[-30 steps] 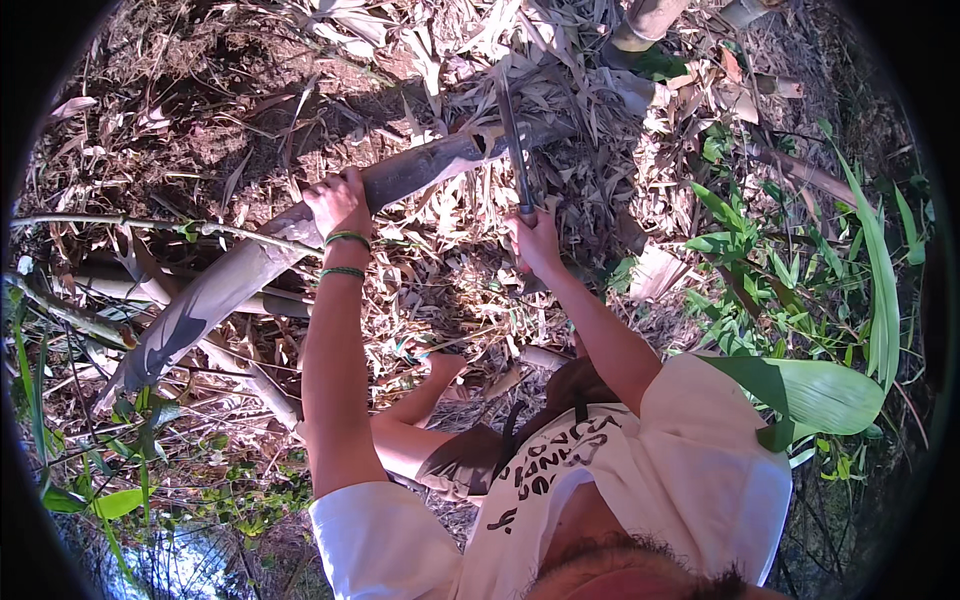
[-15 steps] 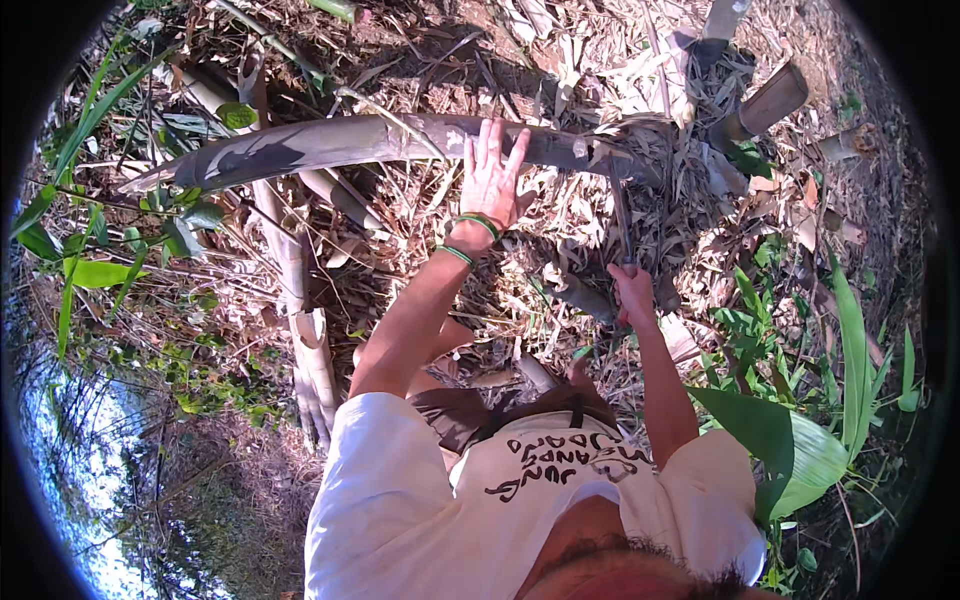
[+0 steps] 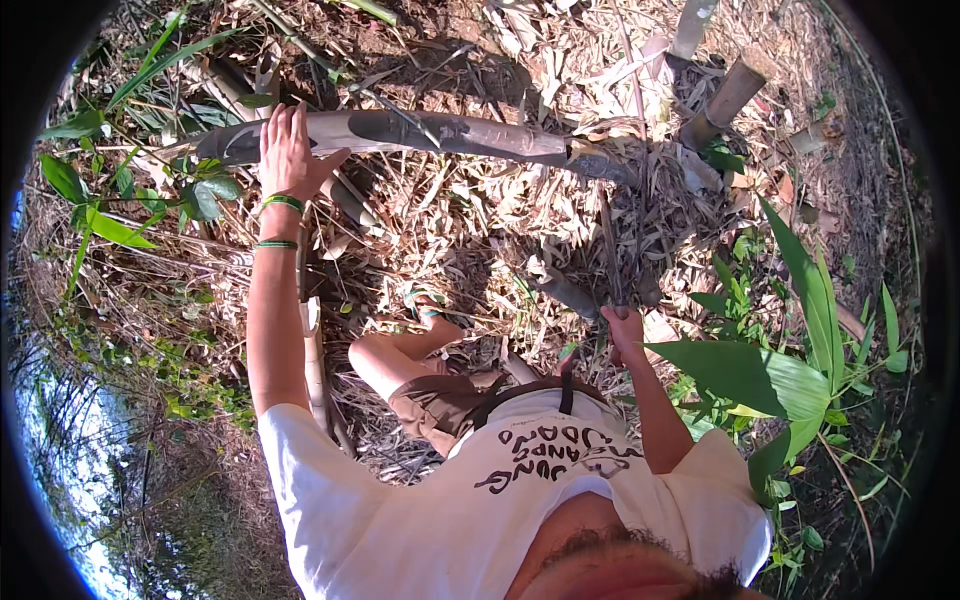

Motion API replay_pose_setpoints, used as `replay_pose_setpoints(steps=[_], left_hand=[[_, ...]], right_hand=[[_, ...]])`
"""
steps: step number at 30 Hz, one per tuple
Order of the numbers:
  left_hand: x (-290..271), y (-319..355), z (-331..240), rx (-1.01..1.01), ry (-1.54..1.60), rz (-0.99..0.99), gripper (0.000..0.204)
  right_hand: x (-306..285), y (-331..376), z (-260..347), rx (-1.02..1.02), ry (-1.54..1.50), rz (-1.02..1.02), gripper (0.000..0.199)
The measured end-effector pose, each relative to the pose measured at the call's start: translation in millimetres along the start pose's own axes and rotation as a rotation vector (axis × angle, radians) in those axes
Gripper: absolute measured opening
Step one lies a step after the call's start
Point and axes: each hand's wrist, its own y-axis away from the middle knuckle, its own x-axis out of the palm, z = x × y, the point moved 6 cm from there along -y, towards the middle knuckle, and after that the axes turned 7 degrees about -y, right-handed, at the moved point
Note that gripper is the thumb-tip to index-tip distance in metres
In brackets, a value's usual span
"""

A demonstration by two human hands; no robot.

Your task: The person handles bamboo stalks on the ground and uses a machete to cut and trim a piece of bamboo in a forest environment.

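A long, thick bamboo stem (image 3: pixel 455 135), grey-brown and slightly curved, lies across the dry leaves in front of me. My left hand (image 3: pixel 287 165), with green bands at the wrist, rests on it towards its left end. Its fingers reach over the stem and the thumb stands apart. Lower right, my right hand (image 3: pixel 625 330) is closed round the handle of a machete (image 3: pixel 609 245). The narrow dark blade points away from me towards the stem's right end, apart from it. My fingers mostly hide the handle.
Cut bamboo stumps (image 3: pixel 725 98) stand at the far right. A short stump (image 3: pixel 568 290) rises beside my right hand. Broad green leaves (image 3: pixel 770 380) crowd my right arm, and leafy shoots (image 3: pixel 110 215) grow by the stem's left end. Thin canes (image 3: pixel 300 45) lie behind it.
My left hand has slid from the middle of the bamboo stem to near its left end. My right hand has drawn the machete back towards me, away from the stem.
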Motion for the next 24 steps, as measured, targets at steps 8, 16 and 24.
replay_pose_setpoints(steps=[8, 16, 24], left_hand=[[82, -33, -55, 0.239, -0.353, 0.505, 0.123], [129, -43, -43, 0.365, -0.282, 0.375, 0.090], [142, -54, -45, 0.379, -0.276, 0.473, 0.095]], right_hand=[[25, 5, 44, -0.028, -0.200, 0.010, 0.037], [83, -33, 39, -0.046, -0.367, 0.008, 0.033], [137, -96, 60, 0.032, -0.268, -0.040, 0.031]])
